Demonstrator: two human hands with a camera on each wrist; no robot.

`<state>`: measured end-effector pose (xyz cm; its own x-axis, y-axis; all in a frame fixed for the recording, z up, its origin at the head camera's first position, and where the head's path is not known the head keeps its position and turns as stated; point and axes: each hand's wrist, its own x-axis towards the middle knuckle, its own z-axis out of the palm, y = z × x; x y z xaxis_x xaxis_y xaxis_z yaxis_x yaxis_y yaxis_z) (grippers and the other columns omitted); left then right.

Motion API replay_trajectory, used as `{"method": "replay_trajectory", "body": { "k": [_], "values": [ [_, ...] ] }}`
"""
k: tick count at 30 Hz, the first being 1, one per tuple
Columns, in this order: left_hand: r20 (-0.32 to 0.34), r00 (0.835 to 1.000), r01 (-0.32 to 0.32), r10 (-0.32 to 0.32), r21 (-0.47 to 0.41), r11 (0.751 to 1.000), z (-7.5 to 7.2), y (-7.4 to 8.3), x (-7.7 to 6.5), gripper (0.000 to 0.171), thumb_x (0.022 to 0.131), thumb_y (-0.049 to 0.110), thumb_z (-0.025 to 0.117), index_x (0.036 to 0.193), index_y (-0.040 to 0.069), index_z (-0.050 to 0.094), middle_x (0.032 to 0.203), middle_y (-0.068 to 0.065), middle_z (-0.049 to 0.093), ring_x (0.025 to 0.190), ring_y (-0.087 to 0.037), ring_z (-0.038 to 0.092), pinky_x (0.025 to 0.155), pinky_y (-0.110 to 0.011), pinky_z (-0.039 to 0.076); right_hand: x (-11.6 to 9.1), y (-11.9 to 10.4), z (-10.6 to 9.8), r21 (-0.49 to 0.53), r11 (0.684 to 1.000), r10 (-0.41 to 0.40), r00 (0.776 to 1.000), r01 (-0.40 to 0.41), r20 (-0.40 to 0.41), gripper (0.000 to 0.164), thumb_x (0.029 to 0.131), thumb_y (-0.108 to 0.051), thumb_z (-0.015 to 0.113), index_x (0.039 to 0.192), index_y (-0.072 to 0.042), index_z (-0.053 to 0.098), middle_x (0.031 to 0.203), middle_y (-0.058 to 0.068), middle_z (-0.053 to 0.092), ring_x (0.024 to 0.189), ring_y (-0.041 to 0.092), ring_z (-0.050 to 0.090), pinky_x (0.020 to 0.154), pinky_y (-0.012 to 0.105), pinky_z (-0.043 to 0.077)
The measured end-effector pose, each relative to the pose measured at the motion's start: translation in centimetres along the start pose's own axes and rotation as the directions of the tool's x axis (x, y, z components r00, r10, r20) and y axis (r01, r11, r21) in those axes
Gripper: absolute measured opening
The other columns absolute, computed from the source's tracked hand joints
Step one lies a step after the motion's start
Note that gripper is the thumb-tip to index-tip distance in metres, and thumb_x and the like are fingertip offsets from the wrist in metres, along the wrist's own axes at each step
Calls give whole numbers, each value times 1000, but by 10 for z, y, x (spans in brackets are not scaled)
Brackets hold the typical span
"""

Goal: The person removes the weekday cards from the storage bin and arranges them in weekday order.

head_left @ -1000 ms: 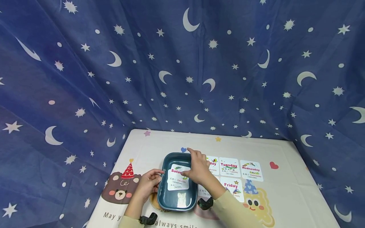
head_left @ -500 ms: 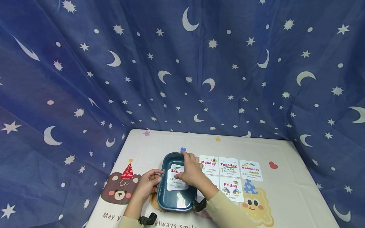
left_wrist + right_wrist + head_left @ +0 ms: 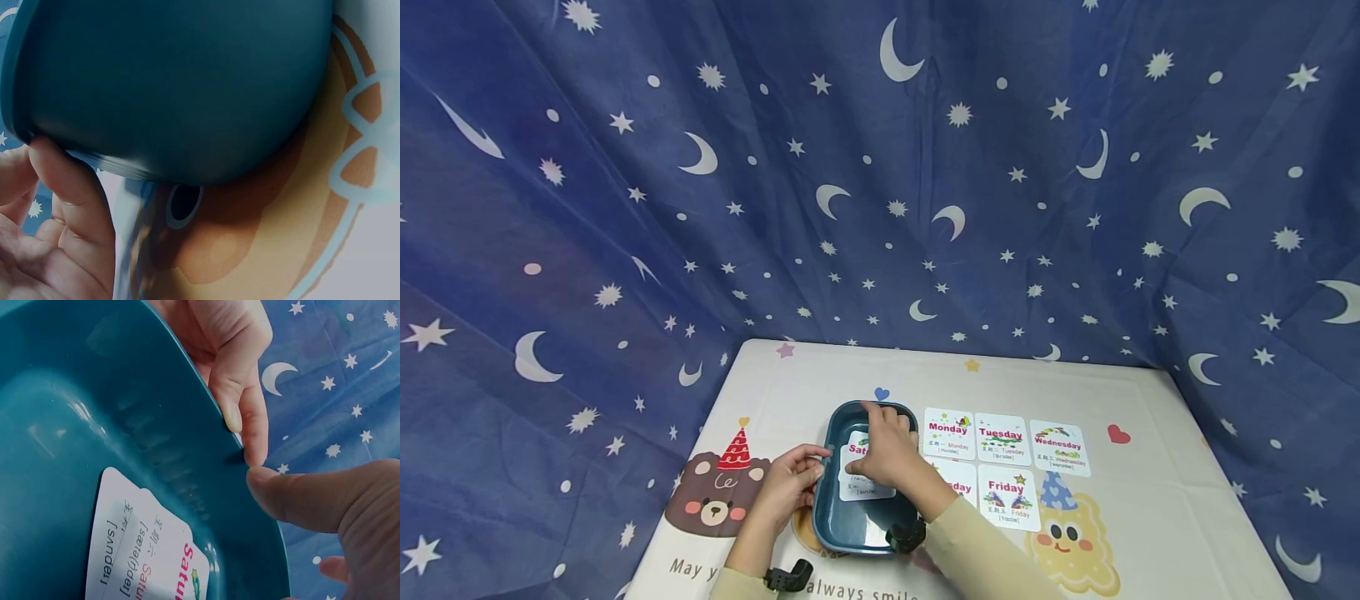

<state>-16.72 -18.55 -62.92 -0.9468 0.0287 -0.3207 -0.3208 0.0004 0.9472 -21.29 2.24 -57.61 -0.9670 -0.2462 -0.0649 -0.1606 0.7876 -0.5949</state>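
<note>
One left hand (image 3: 788, 485) grips the tray (image 3: 841, 527); the right hand (image 3: 889, 450), fingers wide, has moved left.

Space inside tray (image 3: 844, 527) near-left, right wrist (image 3: 927, 486) across its right side

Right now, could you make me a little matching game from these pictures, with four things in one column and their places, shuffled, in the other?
Things:
1. Saturday card
2. Friday card
3. left hand
4. Wednesday card

Places, as the head view shows them:
A. at the left edge of the teal tray
B. at the right end of the far row of cards
C. inside the tray
D. in the near row, just below the Tuesday card

Pairs: 1-C, 2-D, 3-A, 4-B
</note>
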Motion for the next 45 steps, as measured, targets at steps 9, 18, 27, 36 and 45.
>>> {"method": "replay_trajectory", "body": {
  "k": [9,18,27,36,45],
  "values": [
    [-9,1000,20,-20,-5,1000,0,-1,2,27,103,1,63,129,3,71,89,-4,63,68,-15,56,53,-25,53,7,-2,10,3,997,73,996,-73,57,112,67,-30,103,160,-10,44,142,23,57,122,40,51,99,60,48],
    [-10,1000,15,-15,-4,1000,0,-1,3,27,103,0,64,128,3,72,89,-3,63,67,-15,56,53,-25,53,5,-3,19,-87,990,117,992,-111,56,112,65,-27,103,158,-8,45,143,25,56,122,41,50,99,60,48],
    [-7,1000,15,-15,-7,1000,1,-1,3,27,103,0,63,128,2,71,89,-4,63,68,-15,57,53,-25,52,5,3,20,-110,987,129,988,-120,79,111,64,-19,102,159,-8,45,152,29,50,132,47,47,112,63,44],
    [-4,1000,15,-15,-15,1000,-1,0,5,28,103,-1,62,130,0,69,88,-2,63,67,-15,56,53,-26,52,7,7,27,-163,983,99,993,-88,61,106,63,-7,95,158,-6,47,149,30,49,126,46,47,108,61,47],
    [3,1000,21,-21,-7,1000,-1,0,3,26,103,0,63,127,3,72,89,-4,63,69,-16,57,54,-27,53,5,11,38,-175,979,111,994,-106,19,97,66,-9,93,153,-4,51,141,28,51,118,41,44,98,54,45]
  ]
}}
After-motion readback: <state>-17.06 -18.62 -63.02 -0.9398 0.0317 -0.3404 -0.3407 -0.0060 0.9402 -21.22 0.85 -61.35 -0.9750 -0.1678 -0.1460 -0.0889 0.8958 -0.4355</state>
